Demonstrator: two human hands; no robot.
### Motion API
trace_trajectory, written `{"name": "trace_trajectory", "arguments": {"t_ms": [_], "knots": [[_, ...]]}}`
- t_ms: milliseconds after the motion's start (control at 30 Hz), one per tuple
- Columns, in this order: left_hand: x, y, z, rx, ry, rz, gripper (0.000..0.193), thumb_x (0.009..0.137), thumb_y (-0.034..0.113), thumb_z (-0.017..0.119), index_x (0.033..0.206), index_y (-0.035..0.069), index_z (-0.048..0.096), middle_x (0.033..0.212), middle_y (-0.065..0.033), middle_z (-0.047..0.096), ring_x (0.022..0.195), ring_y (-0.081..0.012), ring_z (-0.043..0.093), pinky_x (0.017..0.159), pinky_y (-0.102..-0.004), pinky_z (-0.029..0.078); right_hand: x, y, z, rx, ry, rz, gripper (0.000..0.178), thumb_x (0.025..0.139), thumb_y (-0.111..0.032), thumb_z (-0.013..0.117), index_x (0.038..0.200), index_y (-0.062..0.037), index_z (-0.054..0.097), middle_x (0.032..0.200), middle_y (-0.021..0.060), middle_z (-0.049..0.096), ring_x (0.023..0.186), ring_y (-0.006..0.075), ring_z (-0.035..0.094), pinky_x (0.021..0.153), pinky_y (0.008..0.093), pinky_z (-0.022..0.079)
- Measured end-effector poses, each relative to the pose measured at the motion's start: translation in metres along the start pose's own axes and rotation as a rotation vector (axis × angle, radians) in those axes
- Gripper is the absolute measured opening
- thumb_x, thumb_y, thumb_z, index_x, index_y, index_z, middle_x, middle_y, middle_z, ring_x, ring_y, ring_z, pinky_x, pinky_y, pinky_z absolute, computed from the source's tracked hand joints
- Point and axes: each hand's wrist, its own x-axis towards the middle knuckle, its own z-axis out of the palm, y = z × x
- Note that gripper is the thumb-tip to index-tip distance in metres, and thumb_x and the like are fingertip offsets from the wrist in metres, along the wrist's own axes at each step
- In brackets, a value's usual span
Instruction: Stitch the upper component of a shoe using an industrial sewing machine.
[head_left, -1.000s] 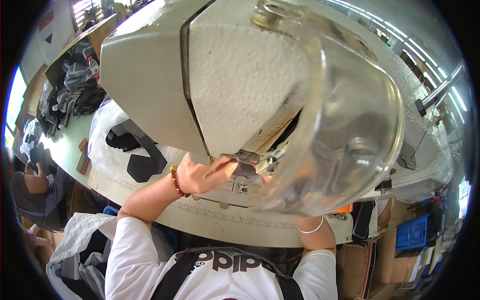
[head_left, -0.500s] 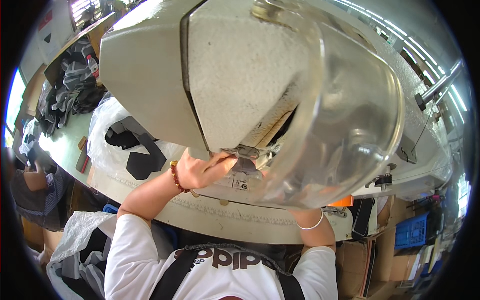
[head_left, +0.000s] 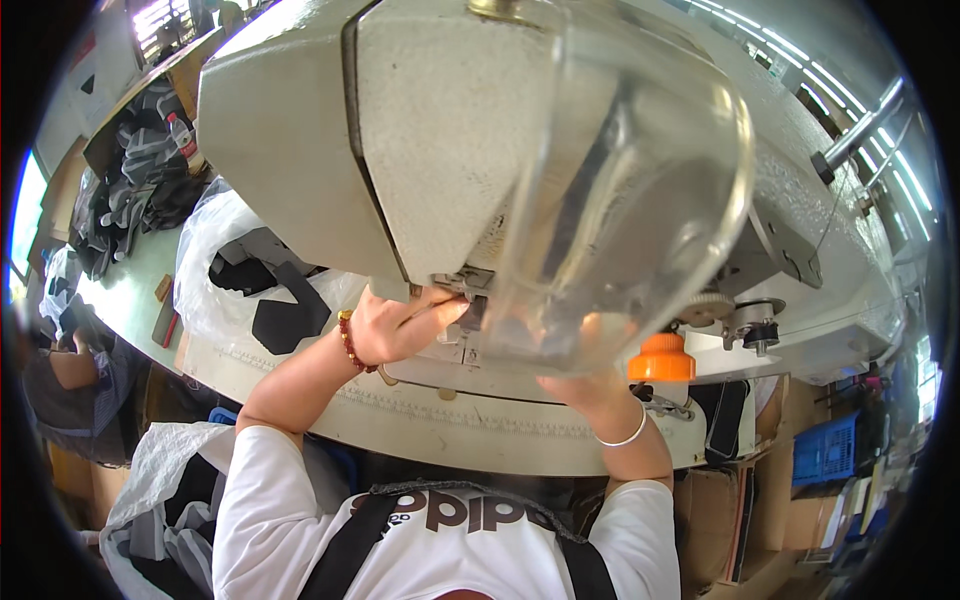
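A large cream sewing machine head (head_left: pixel 440 150) fills the upper middle of the view, with a curved clear plastic shield (head_left: pixel 640 180) on its right side. My left hand (head_left: pixel 400 325) is under the machine head, beside the needle area. Its thumb and fingers are pinched close to a small dark grey piece (head_left: pixel 474 313) at the presser foot (head_left: pixel 462 280); what lies between the fingertips is hidden. My right hand (head_left: pixel 588 385) reaches up behind the shield from the right. Its fingers show only as a blur through the plastic, so their grip cannot be made out.
Left of the machine lies a clear plastic bag (head_left: pixel 205 285) with black pieces (head_left: pixel 290 318). A ruler strip (head_left: pixel 430 410) runs along the table's front. An orange cap (head_left: pixel 662 358) stands right of my right hand. Grey and black fabric (head_left: pixel 155 150) is heaped far left; another person (head_left: pixel 75 385) sits there.
The view has shifted, so the shield appears further left and the orange cap is now in plain sight. My left hand stays pinched by the presser foot; more of my right hand shows below the shield.
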Motion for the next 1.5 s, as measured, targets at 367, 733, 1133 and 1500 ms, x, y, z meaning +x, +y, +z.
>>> {"name": "trace_trajectory", "arguments": {"t_ms": [367,733,1133,1500], "knots": [[-0.08,-0.073,0.056,-0.145,-0.096,-0.374,0.024,0.08,0.009,0.082,0.104,0.008,0.079,0.104,-0.0096,0.077,0.089,-0.032,0.074,0.077,-0.0405,0.06,0.006,0.01,-0.011,-0.187,-0.076,0.089,0.018,0.077,0.001,0.07,0.095,-0.003,0.072,0.076,0.0114,0.067,0.068,0.0303,0.066,0.059,0.0403,0.051],[-0.037,-0.152,0.023,-0.821,0.305,-0.985,0.024,0.096,0.016,0.073,0.114,0.0,0.074,0.103,-0.0072,0.076,0.088,-0.0219,0.073,0.079,-0.0351,0.059,0.003,-0.001,-0.026,-0.337,-0.146,0.111,0.054,0.084,-0.011,0.077,0.137,-0.0053,0.067,0.114,0.0139,0.07,0.109,0.0323,0.066,0.094,0.0473,0.049],[0.019,-0.064,-0.181,-0.723,0.382,-1.294,0.027,0.097,0.014,0.076,0.114,-0.006,0.07,0.102,-0.0103,0.078,0.082,-0.0153,0.077,0.067,-0.0288,0.064,-0.08,-0.055,-0.078,-0.189,-0.481,0.231,0.045,0.081,-0.009,0.082,0.124,-0.0077,0.069,0.129,0.0123,0.067,0.126,0.0301,0.061,0.119,0.0592,0.037],[-0.024,-0.021,-0.218,-0.662,0.388,-1.408,0.027,0.102,0.018,0.073,0.119,-0.003,0.072,0.106,-0.006,0.078,0.087,-0.0124,0.074,0.079,-0.0265,0.058,-0.196,-0.044,-0.054,-0.368,-0.159,0.598,0.031,0.091,-0.002,0.068,0.122,0.0014,0.066,0.128,0.0178,0.067,0.123,0.0397,0.059,0.111,0.0515,0.045]]}}
